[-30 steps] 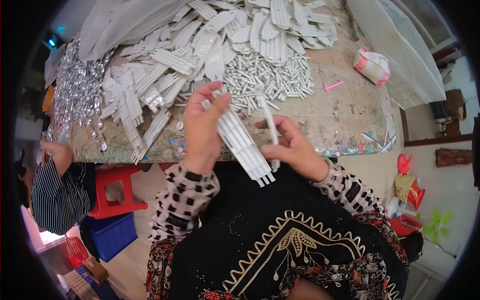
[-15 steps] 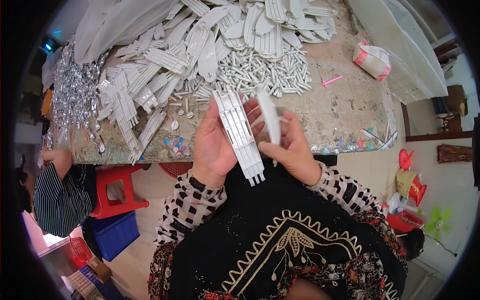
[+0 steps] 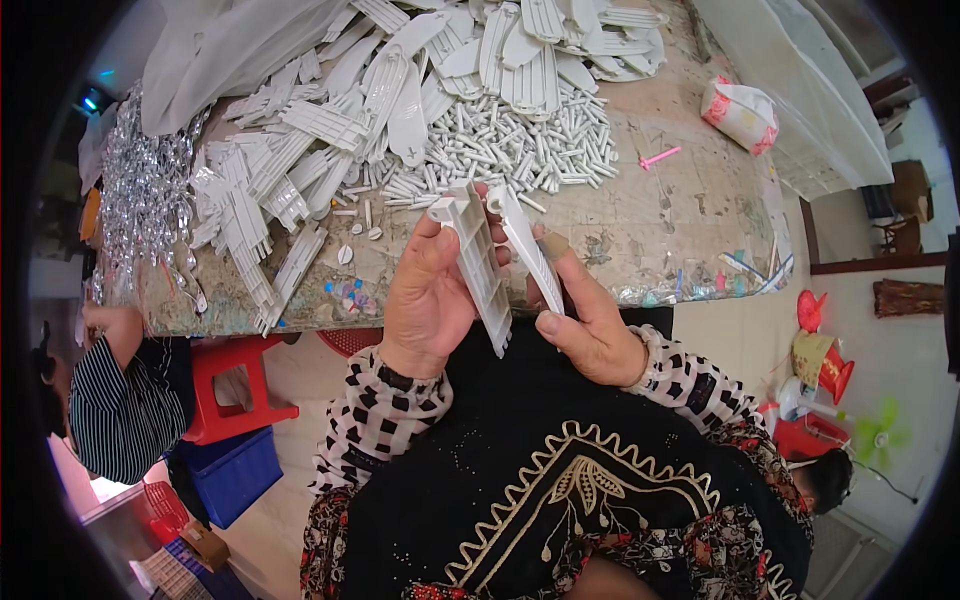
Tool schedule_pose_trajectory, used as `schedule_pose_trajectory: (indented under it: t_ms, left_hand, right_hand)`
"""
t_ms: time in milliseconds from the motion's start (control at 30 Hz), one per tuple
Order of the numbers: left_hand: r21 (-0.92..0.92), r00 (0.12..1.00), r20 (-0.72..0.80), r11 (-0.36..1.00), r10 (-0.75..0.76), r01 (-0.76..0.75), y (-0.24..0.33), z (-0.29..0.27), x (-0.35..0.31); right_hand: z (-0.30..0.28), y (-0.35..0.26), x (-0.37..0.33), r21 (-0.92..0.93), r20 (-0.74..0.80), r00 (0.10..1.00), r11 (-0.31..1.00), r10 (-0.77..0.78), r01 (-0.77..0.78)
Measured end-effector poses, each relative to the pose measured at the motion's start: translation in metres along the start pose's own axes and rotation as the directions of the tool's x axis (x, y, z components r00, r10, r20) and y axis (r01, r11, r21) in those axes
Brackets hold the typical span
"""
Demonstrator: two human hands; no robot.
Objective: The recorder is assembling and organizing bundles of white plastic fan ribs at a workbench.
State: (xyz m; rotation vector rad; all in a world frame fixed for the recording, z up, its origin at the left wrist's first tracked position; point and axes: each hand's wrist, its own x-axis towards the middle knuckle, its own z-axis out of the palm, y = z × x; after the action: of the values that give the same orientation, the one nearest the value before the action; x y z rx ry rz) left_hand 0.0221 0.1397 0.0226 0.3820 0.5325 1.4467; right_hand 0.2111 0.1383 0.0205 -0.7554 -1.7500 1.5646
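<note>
My left hand is closed around a long white plastic part with a ribbed frame, tilted so that its edge shows. In my right hand I grip a slimmer, curved white plastic piece between thumb and fingers. The upper ends of both parts come close together over the table's near edge; I cannot tell whether they touch. Beyond my hands lies a heap of small white pins. Behind and left of it are piled white plastic panels, some ribbed, some rounded.
Silvery strung beads hang at the table's left. On the worn tabletop lie a pink plastic stick and a tissue pack. A person in a striped top sits left, near a red stool and blue crate.
The ribbed part in my left hand has turned from face-up to edge-on. The curved piece in my right hand has rotated, its top swinging left toward the other part.
</note>
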Motion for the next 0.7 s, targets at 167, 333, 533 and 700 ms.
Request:
schedule_pose_trajectory:
  t_ms: [167, 333, 533, 700]
  left_hand:
    - [0.003, 0.994, 0.067, 0.996, -0.085, 0.085, 0.003, -0.018, 0.001]
    - [0.266, 0.996, 0.083, 0.964, -0.045, 0.021, 0.007, -0.023, 0.002]
    - [0.143, 0.966, -0.02, 0.955, -0.259, 0.259, 0.008, -0.023, -0.006]
    - [0.303, 0.984, 0.067, 0.943, -0.168, 0.14, 0.025, -0.03, -0.002]
  right_hand:
    - [0.002, 0.002, 0.0, 0.02, 0.048, 0.996, 0.996, 0.081, -0.082]
    - [0.002, 0.007, -0.004, -0.008, -0.034, 0.999, 1.0, -0.001, 0.001]
    - [0.012, 0.001, 0.001, 0.283, 0.007, 0.998, 0.957, 0.059, -0.058]
    - [0.012, 0.011, -0.008, 0.201, 0.003, 0.997, 0.977, 0.076, -0.075]
